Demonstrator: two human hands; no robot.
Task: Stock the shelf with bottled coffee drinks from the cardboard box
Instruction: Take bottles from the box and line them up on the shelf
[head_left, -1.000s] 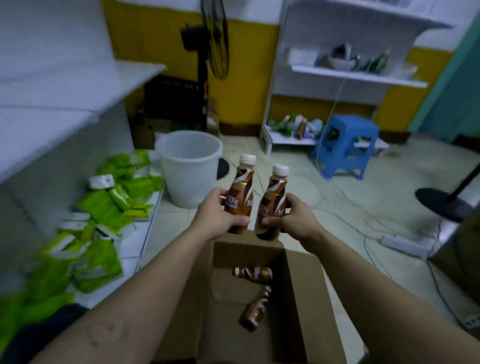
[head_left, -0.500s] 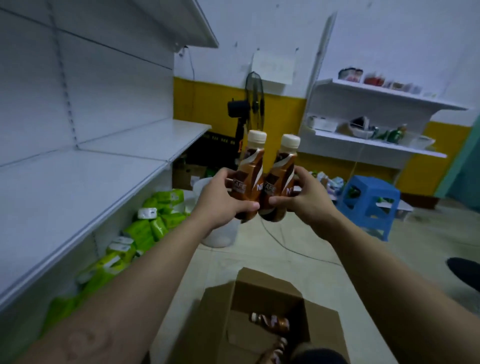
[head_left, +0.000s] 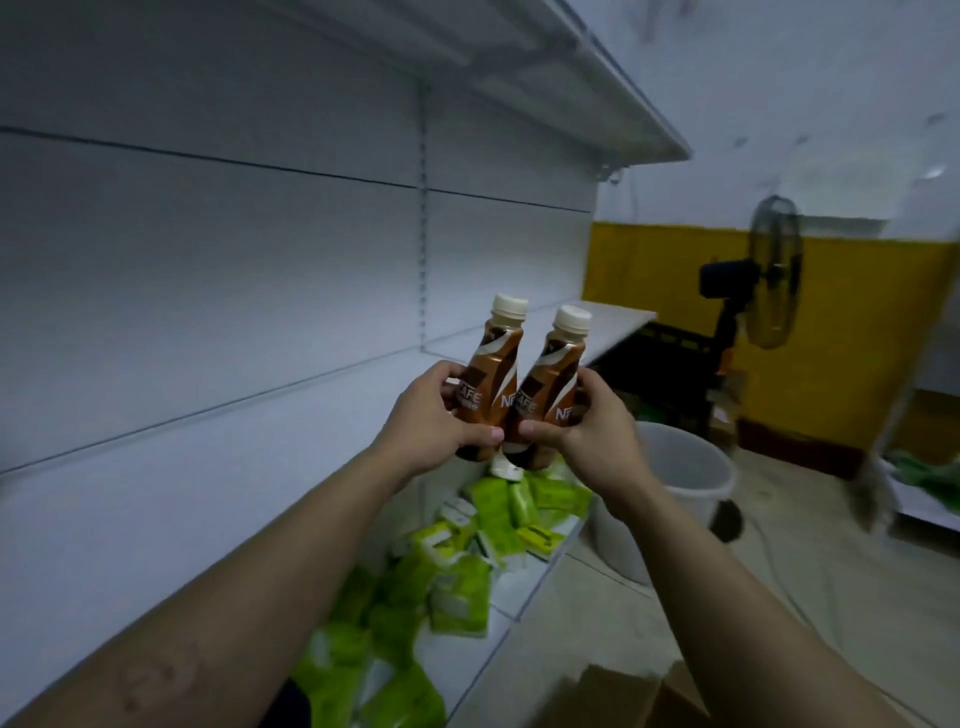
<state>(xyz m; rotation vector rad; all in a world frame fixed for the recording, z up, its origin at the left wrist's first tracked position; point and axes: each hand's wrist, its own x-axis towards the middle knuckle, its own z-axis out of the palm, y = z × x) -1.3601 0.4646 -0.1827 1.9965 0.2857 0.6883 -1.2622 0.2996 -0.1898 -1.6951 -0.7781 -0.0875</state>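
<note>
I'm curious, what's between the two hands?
Head view: left bottle in the left hand, right bottle in the right hand, side by side.

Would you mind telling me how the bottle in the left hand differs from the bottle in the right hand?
The left bottle is gripped by the left hand, the right bottle by the right hand. The left bottle's cap sits slightly higher in view than the right bottle's. Both are brown with cream caps, lean the same way and touch low down.

Left hand (head_left: 431, 415), right hand (head_left: 589, 428) raised, both gripping (thumbs close).
</note>
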